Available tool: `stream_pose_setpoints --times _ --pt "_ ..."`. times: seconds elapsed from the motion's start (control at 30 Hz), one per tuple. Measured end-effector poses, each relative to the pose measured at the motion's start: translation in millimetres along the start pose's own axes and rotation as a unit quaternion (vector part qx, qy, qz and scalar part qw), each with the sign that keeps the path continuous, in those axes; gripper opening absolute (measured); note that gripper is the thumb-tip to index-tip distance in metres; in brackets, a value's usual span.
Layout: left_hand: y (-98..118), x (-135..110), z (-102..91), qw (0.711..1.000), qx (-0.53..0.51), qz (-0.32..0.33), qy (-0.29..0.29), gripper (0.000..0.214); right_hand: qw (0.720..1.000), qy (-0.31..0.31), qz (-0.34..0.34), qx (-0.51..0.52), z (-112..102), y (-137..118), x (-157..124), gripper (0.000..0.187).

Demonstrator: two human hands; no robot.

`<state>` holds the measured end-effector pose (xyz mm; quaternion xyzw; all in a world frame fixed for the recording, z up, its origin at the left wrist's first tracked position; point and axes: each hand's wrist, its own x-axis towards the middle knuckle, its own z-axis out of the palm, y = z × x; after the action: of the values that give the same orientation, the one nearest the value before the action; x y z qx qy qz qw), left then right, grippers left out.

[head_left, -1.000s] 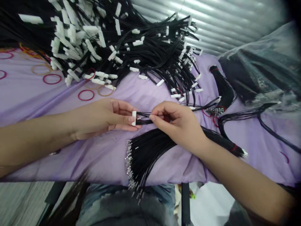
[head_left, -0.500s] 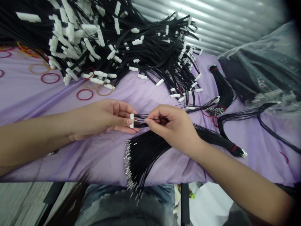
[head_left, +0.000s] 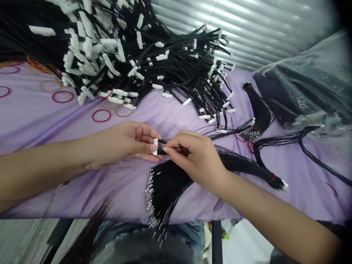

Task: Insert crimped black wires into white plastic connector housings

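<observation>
Between thumb and fingers, my left hand [head_left: 137, 141] holds a small white connector housing [head_left: 155, 147]. Several thin black wires run out of the housing's right side. My right hand [head_left: 196, 156] pinches one thin black wire [head_left: 176, 147] close to that side; whether its tip is inside the housing I cannot tell. Beneath my right hand lies a fanned bundle of black wires [head_left: 173, 187] with bare metal terminals [head_left: 150, 198] at its left end. A red rubber band [head_left: 271, 178] ties the bundle near its right end.
A big heap of black cables [head_left: 176, 69] with white connectors covers the back of the purple cloth [head_left: 121, 196]. Rubber bands [head_left: 101, 116] lie at the left. To the right are another tied wire bundle [head_left: 257, 110], a branched cable [head_left: 275, 139] and a clear plastic bag [head_left: 310, 88].
My right hand has moved left, bringing the pinched wire up to the connector housing. My left hand still holds the housing. The whole view has shifted slightly.
</observation>
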<state>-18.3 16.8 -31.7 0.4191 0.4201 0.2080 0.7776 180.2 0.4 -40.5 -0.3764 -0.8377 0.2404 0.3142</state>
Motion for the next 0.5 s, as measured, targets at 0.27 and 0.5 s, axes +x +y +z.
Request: stream_pose_setpoints --times 0.27,0.5 --pt "3 7 -8.9 0.998 -0.001 0.057 0.017 0.007 0.978 -0.063 -0.145 -0.133 -25 -8 -4 0.014" --pt "5 10 -14.7 0.998 0.019 0.057 0.02 0.008 0.97 -0.22 -0.042 -0.099 -21 -3 0 0.012"
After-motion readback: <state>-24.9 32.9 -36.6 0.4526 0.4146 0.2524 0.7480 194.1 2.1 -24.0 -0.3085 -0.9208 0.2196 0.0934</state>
